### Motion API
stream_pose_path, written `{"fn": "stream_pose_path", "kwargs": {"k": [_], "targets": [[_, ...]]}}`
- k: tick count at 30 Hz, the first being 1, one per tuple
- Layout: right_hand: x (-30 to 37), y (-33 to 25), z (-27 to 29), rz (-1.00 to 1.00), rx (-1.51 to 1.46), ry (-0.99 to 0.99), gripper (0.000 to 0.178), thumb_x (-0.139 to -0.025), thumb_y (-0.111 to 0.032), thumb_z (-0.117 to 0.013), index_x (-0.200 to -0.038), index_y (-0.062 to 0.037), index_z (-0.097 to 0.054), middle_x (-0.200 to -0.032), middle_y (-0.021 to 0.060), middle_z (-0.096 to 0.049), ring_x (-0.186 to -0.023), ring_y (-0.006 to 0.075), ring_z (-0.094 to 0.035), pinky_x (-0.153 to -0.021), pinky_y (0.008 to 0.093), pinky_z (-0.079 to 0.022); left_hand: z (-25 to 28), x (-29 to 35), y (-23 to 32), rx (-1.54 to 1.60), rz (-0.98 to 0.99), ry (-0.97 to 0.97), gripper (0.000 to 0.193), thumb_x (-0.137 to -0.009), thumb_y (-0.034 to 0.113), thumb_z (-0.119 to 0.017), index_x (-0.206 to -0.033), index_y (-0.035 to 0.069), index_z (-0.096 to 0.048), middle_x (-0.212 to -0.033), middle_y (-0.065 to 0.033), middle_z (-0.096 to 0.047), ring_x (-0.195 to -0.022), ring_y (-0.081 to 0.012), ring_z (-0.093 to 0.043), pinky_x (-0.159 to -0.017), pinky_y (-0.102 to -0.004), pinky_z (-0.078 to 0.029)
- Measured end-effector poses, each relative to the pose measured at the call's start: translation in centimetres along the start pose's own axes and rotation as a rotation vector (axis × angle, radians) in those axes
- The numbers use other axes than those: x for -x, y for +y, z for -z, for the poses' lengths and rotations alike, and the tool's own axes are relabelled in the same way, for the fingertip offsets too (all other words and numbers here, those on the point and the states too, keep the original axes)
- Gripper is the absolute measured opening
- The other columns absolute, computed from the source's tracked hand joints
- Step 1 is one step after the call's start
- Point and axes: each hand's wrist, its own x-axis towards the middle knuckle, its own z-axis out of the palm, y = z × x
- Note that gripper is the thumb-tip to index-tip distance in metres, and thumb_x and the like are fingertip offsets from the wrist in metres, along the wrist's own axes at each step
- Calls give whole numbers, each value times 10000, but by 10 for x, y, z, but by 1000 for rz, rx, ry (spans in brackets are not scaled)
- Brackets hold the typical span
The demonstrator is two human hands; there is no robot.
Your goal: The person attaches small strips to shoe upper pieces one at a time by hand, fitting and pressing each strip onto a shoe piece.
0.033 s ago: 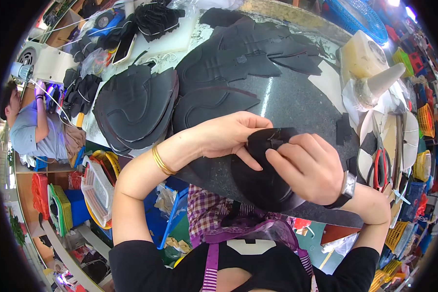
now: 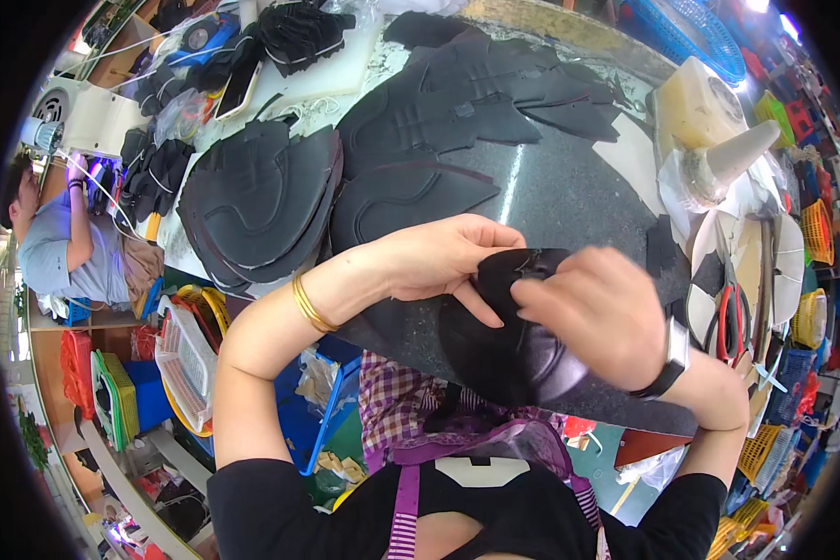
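A black, curved piece that looks like a shoe upper [image 2: 483, 350] is held over the near edge of the dark worktop [image 2: 569, 210]. My left hand [image 2: 448, 261] grips its upper left edge between thumb and fingers. At the piece's upper right edge, my right hand [image 2: 599, 317] is closed with fingertips pressed together, somewhat smeared by motion. Part of the piece is hidden under that hand, while a shiny stretch shows below. A similar flat black piece with a curved seam [image 2: 411, 201] lies just beyond my left wrist.
A stack of black pieces [image 2: 261, 201] lies at the left, with more spread along the far side [image 2: 467, 89]. At right are red-handled scissors [image 2: 726, 322] and a yellowish container with a cone [image 2: 705, 112]. A co-worker [image 2: 51, 233] is at far left.
My right hand has shifted slightly to the right and its wrist has turned. More of the piece's shiny lower right part shows. My left hand stays nearly still.
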Motion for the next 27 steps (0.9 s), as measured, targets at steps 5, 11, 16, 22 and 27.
{"fn": "stream_pose_path", "kwargs": {"k": [5, 11, 16, 22, 27], "targets": [[-10, 21, 5, -180, -163, -95, 237, -704, -151, -705, -892, -55, -597, -805, 53, -560, -764, 252, -538, -712, 350, -411, -10, 0, -1, -101, -40, 16, 253, -976, 230, -449, -1023, 7, -557, -977, -47, -596, -885, -96, -616, -707, -281, -594], [-7, 18, -3, -118, -283, 50, 197, -711, -139, -711, -846, -55, -594, -760, 63, -534, -748, 267, -533, -692, 338, -394, -14, 1, 2, -46, 64, 49, 330, -974, 245, -450, -1086, -52, -540, -959, -89, -609, -839, -132, -648, -680, -277, -600], [-7, 18, 2, -528, -619, -29, 108, -807, -72, -630, -887, -1, -612, -750, 54, -585, -718, 161, -564, -673, 287, -435, -15, 11, -8, 260, -189, 29, 296, -936, 237, -529, -1064, -27, -572, -910, -69, -635, -782, -113, -650, -615, -244, -585], [-6, 23, 2, -901, -1021, -209, 171, -895, -110, -550, -916, 50, -608, -837, 25, -624, -778, 67, -546, -709, 239, -457, -37, 17, -8, -170, -232, 275, 244, -827, 125, -680, -1026, -11, -637, -866, -36, -660, -710, -67, -614, -566, -195, -532], [-2, 25, 12, -644, -658, 5, 200, -903, -177, -559, -933, 10, -622, -798, 41, -579, -809, 108, -554, -738, 241, -425, -42, 18, -7, -173, -206, 346, 211, -828, 124, -675, -976, -27, -667, -841, -50, -667, -710, -69, -611, -571, -199, -540]]}}
